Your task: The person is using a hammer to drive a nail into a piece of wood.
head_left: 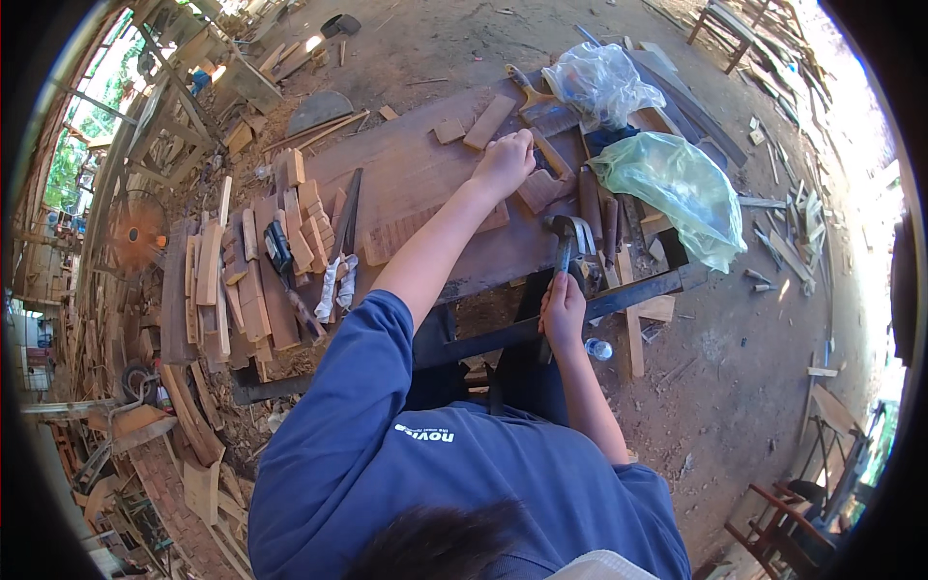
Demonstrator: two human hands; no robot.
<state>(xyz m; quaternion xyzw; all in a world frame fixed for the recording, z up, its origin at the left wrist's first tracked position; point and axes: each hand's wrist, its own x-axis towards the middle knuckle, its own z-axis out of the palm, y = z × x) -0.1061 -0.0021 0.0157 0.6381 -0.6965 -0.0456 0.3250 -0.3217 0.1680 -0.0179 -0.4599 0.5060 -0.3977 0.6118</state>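
Note:
My left hand (506, 160) is closed over the workbench (406, 164), among short wooden blocks; what it holds, if anything, is hidden. A small block (449, 130) and a longer one (489, 121) lie just beyond it, with another wooden piece (539, 191) beside it. My right hand (563, 311) grips a claw hammer (570, 232) upright by its handle, near the bench's front edge. Round, dark wooden handles (590, 211) lie behind the hammer head.
Wood offcuts (253, 290), a long blade (350, 217) and a dark metal bar (638, 290) surround the work. Crumpled plastic bags (667, 193) cover the right end. A plastic bottle (599, 350) lies below on the floor. A fan (133, 232) stands at left; scrap wood lines both sides.

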